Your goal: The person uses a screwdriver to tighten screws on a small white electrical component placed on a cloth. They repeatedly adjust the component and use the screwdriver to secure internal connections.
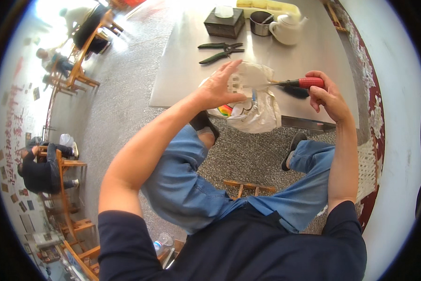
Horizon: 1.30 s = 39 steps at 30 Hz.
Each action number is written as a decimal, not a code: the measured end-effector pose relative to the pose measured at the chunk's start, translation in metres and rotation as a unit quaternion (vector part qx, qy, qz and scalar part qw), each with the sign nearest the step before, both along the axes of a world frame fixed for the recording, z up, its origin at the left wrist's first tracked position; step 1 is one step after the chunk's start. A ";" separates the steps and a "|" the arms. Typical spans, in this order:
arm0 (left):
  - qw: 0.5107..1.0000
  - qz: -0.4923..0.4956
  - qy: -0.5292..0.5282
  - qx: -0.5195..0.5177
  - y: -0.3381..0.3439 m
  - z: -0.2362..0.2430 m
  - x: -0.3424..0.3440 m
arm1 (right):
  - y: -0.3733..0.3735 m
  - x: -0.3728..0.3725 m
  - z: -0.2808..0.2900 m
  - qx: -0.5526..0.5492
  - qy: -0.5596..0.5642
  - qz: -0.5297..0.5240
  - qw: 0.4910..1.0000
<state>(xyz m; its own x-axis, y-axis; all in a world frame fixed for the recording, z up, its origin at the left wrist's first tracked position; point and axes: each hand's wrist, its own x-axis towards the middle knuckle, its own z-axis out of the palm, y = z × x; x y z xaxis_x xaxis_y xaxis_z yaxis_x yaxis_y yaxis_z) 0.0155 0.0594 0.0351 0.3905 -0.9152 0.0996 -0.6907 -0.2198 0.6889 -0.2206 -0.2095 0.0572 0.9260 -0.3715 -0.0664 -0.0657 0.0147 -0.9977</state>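
Note:
My left hand [219,88] is curved around a white piece with several small slots [235,84], its thumb and fingers on opposite edges. Between the fingers of my right hand [329,96] is the red handle of a screwdriver [309,83]. Its dark shaft points left toward the white piece; whether the tip touches it I cannot tell. Beneath lies a crumpled white bag [259,114] with a coloured print, hanging over the table's near edge. A black object [296,92] lies partly hidden under the screwdriver.
On the metal-topped table [182,84] are green-handled pliers [222,51], a dark tissue box [223,25], a metal cup [260,24], a white teapot [287,30] and a yellowish tray [271,6]. Wooden chairs [86,61] and several people are to the left.

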 end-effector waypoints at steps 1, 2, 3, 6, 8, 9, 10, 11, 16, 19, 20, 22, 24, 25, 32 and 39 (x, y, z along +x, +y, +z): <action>1.000 0.004 -0.008 -0.005 0.001 -0.002 0.000 | -0.001 -0.002 0.001 0.014 0.012 0.005 1.000; 1.000 0.010 -0.015 -0.009 0.002 -0.004 0.000 | -0.003 -0.004 0.001 0.028 0.024 0.011 0.999; 0.999 -0.005 -0.043 -0.006 0.003 -0.007 -0.001 | -0.006 -0.006 0.001 0.043 0.035 0.017 0.998; 0.994 -0.033 -0.100 -0.009 0.004 -0.006 -0.003 | -0.015 -0.010 0.001 0.033 0.071 0.067 0.995; 0.994 -0.033 -0.099 -0.024 0.007 -0.005 -0.004 | -0.019 -0.008 -0.002 0.037 0.114 0.075 0.990; 0.994 -0.036 -0.102 -0.027 0.007 -0.005 -0.004 | -0.021 -0.008 -0.004 0.039 0.136 0.080 0.987; 0.993 -0.041 -0.104 -0.033 0.007 -0.006 -0.005 | -0.024 -0.008 -0.011 0.047 0.123 0.071 0.989; 0.993 -0.046 -0.106 -0.038 0.006 -0.006 -0.006 | -0.026 -0.009 -0.020 0.055 0.110 0.062 0.991; 0.992 -0.046 -0.109 -0.039 0.008 -0.006 -0.007 | -0.001 -0.006 -0.012 0.055 0.060 0.013 0.997; 0.991 -0.040 -0.117 -0.053 0.005 -0.007 -0.008 | -0.010 -0.008 -0.014 0.070 0.071 0.055 0.994; 0.990 -0.039 -0.121 -0.059 0.005 -0.007 -0.009 | -0.017 -0.009 -0.017 0.075 0.087 0.072 0.991; 0.989 -0.043 -0.128 -0.064 0.003 -0.007 -0.009 | -0.030 -0.010 -0.025 0.089 0.111 0.095 0.985; 0.990 -0.048 -0.123 -0.058 0.001 -0.007 -0.010 | -0.039 -0.011 -0.034 0.105 0.130 0.108 0.980; 0.991 -0.046 -0.115 -0.047 0.002 -0.004 -0.011 | -0.031 -0.011 -0.031 0.095 0.106 0.084 0.986; 0.992 -0.043 -0.117 -0.038 0.006 -0.006 -0.009 | -0.004 -0.003 -0.024 0.057 0.018 0.024 0.998; 0.993 -0.030 -0.112 -0.027 0.005 -0.005 -0.011 | -0.021 0.001 -0.040 0.048 0.101 0.017 0.994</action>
<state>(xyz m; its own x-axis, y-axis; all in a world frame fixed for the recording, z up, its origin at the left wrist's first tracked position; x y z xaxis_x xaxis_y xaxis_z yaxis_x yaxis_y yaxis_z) 0.0040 0.0639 0.0299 0.2977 -0.9272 0.2274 -0.8391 -0.1405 0.5255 -0.2197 -0.2301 0.0171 0.9025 -0.3225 -0.2855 -0.2659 0.1042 -0.9584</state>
